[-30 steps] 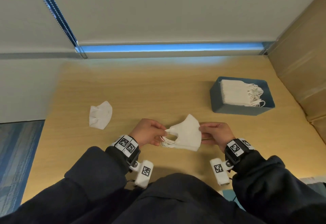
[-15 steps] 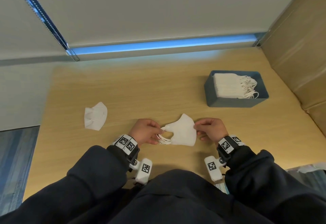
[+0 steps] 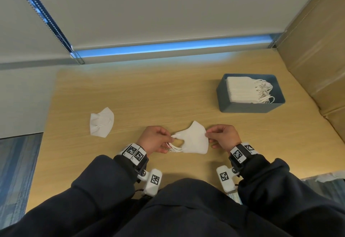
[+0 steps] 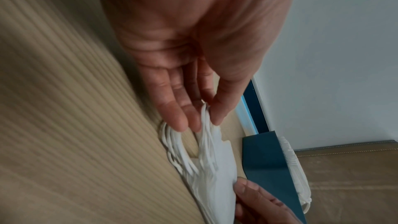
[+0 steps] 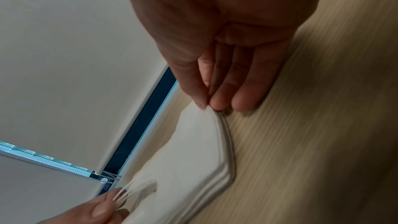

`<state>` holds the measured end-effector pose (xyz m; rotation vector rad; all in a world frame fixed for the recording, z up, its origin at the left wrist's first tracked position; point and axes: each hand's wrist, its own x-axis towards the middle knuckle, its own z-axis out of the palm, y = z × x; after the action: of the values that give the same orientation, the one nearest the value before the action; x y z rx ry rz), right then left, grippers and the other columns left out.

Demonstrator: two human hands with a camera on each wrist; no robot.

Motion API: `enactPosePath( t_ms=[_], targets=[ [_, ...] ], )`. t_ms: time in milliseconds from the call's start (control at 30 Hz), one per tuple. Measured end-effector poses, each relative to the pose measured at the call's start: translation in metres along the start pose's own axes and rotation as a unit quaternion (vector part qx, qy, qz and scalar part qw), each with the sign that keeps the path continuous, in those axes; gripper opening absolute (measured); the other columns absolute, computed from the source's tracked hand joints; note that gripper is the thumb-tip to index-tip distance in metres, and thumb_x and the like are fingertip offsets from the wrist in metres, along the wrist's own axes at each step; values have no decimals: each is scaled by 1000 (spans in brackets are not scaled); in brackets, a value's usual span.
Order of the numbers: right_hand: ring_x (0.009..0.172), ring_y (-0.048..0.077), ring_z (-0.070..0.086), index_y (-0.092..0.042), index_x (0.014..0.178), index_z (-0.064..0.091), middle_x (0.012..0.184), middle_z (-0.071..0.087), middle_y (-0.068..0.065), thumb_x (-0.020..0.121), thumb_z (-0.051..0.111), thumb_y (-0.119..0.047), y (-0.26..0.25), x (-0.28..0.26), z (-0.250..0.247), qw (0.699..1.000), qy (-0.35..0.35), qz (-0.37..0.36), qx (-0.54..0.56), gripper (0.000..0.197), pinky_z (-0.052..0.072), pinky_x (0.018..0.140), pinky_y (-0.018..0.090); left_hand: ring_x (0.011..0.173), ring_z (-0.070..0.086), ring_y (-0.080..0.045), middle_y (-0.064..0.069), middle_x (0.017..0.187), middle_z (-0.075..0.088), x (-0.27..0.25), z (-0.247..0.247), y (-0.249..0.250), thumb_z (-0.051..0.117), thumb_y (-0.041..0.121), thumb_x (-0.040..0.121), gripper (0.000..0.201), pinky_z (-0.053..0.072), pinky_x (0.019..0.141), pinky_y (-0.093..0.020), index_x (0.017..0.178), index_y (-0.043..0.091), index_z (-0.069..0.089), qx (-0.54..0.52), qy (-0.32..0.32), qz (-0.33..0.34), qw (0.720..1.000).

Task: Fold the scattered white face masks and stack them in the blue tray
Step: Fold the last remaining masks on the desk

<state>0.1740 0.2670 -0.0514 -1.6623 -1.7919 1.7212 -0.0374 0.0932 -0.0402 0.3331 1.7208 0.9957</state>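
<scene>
Nearly done: stack of folded masks (image 3: 242, 90) filling blue tray (image 3: 242, 107).
Left hand (image 3: 155, 141) pinching ear loops, right hand (image 3: 224, 137) pinching folded mask bundle (image 3: 194, 139) above table; loose mask (image 3: 101, 121) left unfolded.

Dark navy sleeves (image 3: 104, 186), blk wristbands w/ tags, prob. white cams

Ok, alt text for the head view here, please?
Two hands hold a small stack of folded masks on a wooden table: left hand pinching the ear loops, right hand the opposite edge. One loose mask lies left; a blue tray of stacked masks sits right.
</scene>
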Motion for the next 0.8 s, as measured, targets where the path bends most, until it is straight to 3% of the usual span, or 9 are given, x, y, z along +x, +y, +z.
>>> enactPosePath(
  t_ms=[167,400,467,533,600,700,800],
  targets=[
    [58,13,66,-1,89,76,76,74,11,80,82,-3,0,-1,0,1000,3,0,-8,11,58,51,28,66,70,-20,-12,79,71,2,1,-3,82,3,80,20,62,60,-36,93,2,68,2,3,4,1000],
    [58,17,67,-2,88,75,78,74,17,77,85,-5,-6,-3,2,999,5,-1,-33,15,60,53,33,69,71,-22,-14,82,74,3,-4,2,85,7,78,28,64,69,-45,99,0,68,35,3,3,999],
    [62,18,66,-7,88,73,80,73,13,76,87,-11,-9,-5,2,999,21,-17,-46,19,57,52,31,68,71,-20,-11,83,75,3,-6,4,87,12,76,29,63,66,-41,96,4,68,54,15,14,998],
    [67,13,61,-15,85,70,78,67,-1,77,86,-20,-10,-7,1,990,57,-55,-119,19,48,56,22,69,70,-15,-2,80,75,5,-8,4,91,23,72,29,60,64,-35,89,14,70,127,50,66,988],
    [68,8,57,-19,81,67,74,63,-7,78,84,-21,-15,-9,1,979,62,-99,-165,18,40,60,19,75,68,-12,6,81,72,6,-7,8,90,33,69,27,56,72,-31,85,25,70,224,70,137,962],
    [72,11,59,-22,84,70,77,66,-4,75,83,-16,-24,-8,10,967,-4,-144,-212,17,42,63,21,79,65,-10,10,84,67,6,8,18,84,36,76,21,55,78,-34,91,32,69,323,-20,227,918],
    [76,16,60,-26,95,66,81,64,-3,73,81,-12,-30,-5,23,946,-71,-132,-287,31,44,66,25,87,60,-12,14,95,57,8,28,25,74,42,84,29,49,78,-32,111,35,67,505,-99,263,816]
  ],
)
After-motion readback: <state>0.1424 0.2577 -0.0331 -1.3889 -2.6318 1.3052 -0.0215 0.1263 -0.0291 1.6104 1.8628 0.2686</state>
